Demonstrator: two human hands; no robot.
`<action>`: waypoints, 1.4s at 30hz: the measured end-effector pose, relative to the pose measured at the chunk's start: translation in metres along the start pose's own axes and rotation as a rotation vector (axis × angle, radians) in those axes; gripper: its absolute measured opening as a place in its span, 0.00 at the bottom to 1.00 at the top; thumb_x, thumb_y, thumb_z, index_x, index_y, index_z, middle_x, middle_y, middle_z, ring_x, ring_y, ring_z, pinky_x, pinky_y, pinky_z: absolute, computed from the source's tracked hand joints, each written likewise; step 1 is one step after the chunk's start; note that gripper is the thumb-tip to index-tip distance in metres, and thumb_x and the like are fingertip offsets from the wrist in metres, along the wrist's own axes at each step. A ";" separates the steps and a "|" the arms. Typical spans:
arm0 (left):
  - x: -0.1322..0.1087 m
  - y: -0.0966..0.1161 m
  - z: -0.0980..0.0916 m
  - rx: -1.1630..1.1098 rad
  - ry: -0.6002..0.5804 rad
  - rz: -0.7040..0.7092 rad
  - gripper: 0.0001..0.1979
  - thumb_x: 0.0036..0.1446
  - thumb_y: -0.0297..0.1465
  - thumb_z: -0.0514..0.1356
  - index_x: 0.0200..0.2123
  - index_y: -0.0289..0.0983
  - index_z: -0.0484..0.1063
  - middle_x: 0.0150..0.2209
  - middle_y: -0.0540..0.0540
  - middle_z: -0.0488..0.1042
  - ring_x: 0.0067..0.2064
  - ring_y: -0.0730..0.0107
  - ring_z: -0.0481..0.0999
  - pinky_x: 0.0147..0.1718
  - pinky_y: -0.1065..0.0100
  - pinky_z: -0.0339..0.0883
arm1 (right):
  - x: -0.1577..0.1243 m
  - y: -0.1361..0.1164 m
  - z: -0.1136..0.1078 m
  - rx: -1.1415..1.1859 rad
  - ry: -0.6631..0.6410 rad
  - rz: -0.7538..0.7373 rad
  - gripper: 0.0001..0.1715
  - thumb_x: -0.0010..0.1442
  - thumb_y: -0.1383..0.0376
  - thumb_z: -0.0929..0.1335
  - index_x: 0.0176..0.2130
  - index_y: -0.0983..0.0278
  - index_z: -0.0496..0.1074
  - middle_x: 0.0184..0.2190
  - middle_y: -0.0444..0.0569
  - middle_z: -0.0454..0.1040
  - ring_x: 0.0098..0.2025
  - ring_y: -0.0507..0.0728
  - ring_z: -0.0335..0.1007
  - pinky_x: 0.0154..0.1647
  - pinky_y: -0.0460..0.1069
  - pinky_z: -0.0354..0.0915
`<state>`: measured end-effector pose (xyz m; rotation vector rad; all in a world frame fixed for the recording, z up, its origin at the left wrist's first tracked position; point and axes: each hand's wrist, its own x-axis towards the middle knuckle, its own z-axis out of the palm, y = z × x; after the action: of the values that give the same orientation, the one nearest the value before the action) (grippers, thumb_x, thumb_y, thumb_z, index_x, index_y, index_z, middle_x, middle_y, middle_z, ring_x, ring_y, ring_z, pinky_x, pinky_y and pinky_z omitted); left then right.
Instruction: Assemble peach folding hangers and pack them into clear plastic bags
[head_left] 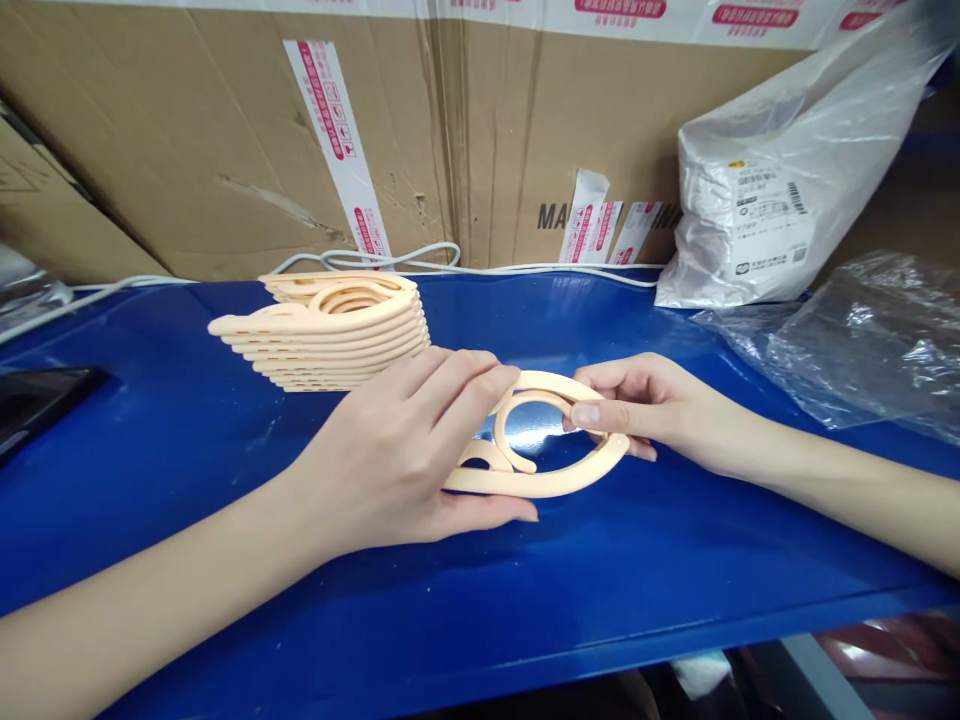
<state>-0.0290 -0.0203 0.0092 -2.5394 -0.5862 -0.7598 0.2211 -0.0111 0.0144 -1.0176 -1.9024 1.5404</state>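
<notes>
Between my two hands is a cream plastic folding clothes hanger (555, 485), folded together, with its curved hook lying inside the frame. My left hand (405, 450) wraps over its left end and hides that part, thumb along the near side. At the right end my right hand (637, 405) pinches the hanger near its tip, thumb on top. Behind my left hand stands a neat stack of folded hangers (330, 335) of the same cream colour, its right front corner partly covered by my fingers.
The blue tabletop (420, 610) ends at a front edge near me. A large cardboard box (225, 130) rises behind, with a white cable (510, 270) along its foot. A white labelled plastic bag (772, 200) and crumpled clear plastic (877, 340) lie right; a dark flat device (52, 395) left.
</notes>
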 end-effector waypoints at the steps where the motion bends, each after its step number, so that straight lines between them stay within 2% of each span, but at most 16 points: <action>1: 0.000 0.000 0.000 0.000 0.001 -0.005 0.38 0.58 0.55 0.60 0.50 0.23 0.69 0.46 0.31 0.76 0.45 0.50 0.77 0.45 0.58 0.70 | 0.000 0.000 0.000 0.007 0.004 -0.015 0.18 0.60 0.56 0.72 0.28 0.67 0.69 0.15 0.35 0.59 0.16 0.43 0.51 0.16 0.43 0.44; 5: 0.000 -0.001 0.001 -0.008 -0.009 -0.021 0.37 0.58 0.55 0.60 0.50 0.23 0.69 0.47 0.32 0.76 0.46 0.50 0.77 0.46 0.58 0.70 | 0.001 0.000 -0.001 0.014 0.019 -0.046 0.16 0.59 0.59 0.72 0.27 0.67 0.70 0.14 0.35 0.60 0.16 0.43 0.52 0.15 0.43 0.45; 10: -0.001 0.001 -0.001 -0.032 -0.007 -0.024 0.37 0.58 0.54 0.60 0.52 0.23 0.68 0.48 0.32 0.76 0.48 0.51 0.76 0.47 0.58 0.70 | 0.000 0.001 0.000 0.043 0.065 -0.023 0.14 0.55 0.63 0.75 0.25 0.67 0.71 0.13 0.34 0.58 0.16 0.42 0.49 0.14 0.42 0.41; 15: -0.001 0.001 -0.001 -0.052 -0.020 -0.020 0.36 0.59 0.53 0.59 0.52 0.23 0.68 0.48 0.32 0.76 0.49 0.51 0.77 0.48 0.58 0.71 | 0.001 0.003 0.000 0.085 0.059 0.000 0.14 0.54 0.63 0.75 0.25 0.67 0.71 0.13 0.34 0.56 0.16 0.42 0.45 0.14 0.42 0.40; 21: -0.002 0.000 0.001 -0.087 -0.069 -0.026 0.34 0.61 0.51 0.59 0.55 0.25 0.65 0.51 0.32 0.74 0.51 0.52 0.76 0.49 0.57 0.72 | 0.001 0.004 -0.002 0.048 0.037 0.000 0.14 0.54 0.62 0.75 0.26 0.66 0.70 0.14 0.34 0.57 0.16 0.43 0.47 0.13 0.42 0.40; 25: -0.004 0.001 0.003 -0.185 -0.123 -0.081 0.32 0.64 0.47 0.58 0.60 0.27 0.61 0.56 0.33 0.70 0.56 0.54 0.71 0.55 0.57 0.68 | 0.002 0.005 -0.004 0.030 0.016 -0.005 0.16 0.55 0.60 0.75 0.26 0.66 0.69 0.14 0.34 0.57 0.16 0.43 0.48 0.14 0.42 0.42; 30: -0.004 0.004 0.003 -0.251 -0.151 -0.138 0.30 0.64 0.43 0.59 0.61 0.29 0.60 0.58 0.35 0.69 0.56 0.57 0.71 0.55 0.60 0.68 | 0.002 0.007 -0.005 -0.024 -0.027 0.012 0.17 0.59 0.55 0.72 0.30 0.66 0.72 0.16 0.35 0.60 0.17 0.44 0.51 0.15 0.42 0.45; 34: -0.003 0.006 0.001 -0.320 -0.168 -0.186 0.31 0.61 0.41 0.62 0.61 0.31 0.59 0.57 0.37 0.68 0.56 0.59 0.71 0.55 0.62 0.68 | 0.002 0.006 -0.007 -0.034 0.037 -0.050 0.28 0.68 0.48 0.61 0.30 0.66 0.73 0.17 0.40 0.65 0.19 0.47 0.58 0.19 0.44 0.55; 36: -0.003 0.007 -0.001 -0.382 -0.181 -0.216 0.32 0.60 0.40 0.63 0.62 0.32 0.59 0.57 0.39 0.68 0.55 0.61 0.71 0.54 0.63 0.68 | 0.003 0.004 -0.012 -0.139 0.129 -0.121 0.32 0.71 0.48 0.55 0.35 0.66 0.75 0.19 0.42 0.67 0.21 0.49 0.62 0.23 0.45 0.59; 37: -0.002 0.007 -0.002 -0.413 -0.192 -0.233 0.32 0.59 0.40 0.63 0.62 0.33 0.58 0.57 0.39 0.68 0.55 0.62 0.71 0.54 0.64 0.69 | 0.004 0.003 -0.015 -0.258 0.173 -0.168 0.31 0.71 0.50 0.55 0.38 0.65 0.75 0.21 0.43 0.70 0.24 0.50 0.65 0.26 0.46 0.62; 40: 0.004 0.006 -0.012 -0.458 -0.212 -0.279 0.33 0.58 0.39 0.63 0.63 0.36 0.57 0.58 0.40 0.67 0.56 0.63 0.71 0.53 0.64 0.70 | 0.007 0.003 -0.030 -0.774 0.270 -0.319 0.22 0.71 0.54 0.58 0.46 0.63 0.74 0.37 0.50 0.77 0.40 0.57 0.72 0.42 0.52 0.66; 42: 0.011 0.000 -0.023 -0.431 -0.206 -0.279 0.32 0.60 0.38 0.62 0.63 0.36 0.57 0.58 0.41 0.68 0.56 0.63 0.71 0.55 0.64 0.68 | 0.010 0.007 -0.039 -1.038 0.252 -0.375 0.21 0.70 0.55 0.59 0.51 0.64 0.72 0.48 0.56 0.75 0.50 0.62 0.71 0.50 0.58 0.65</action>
<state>-0.0299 -0.0283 0.0332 -2.9961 -0.9486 -0.7921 0.2461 0.0212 0.0165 -1.0516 -2.5144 0.1275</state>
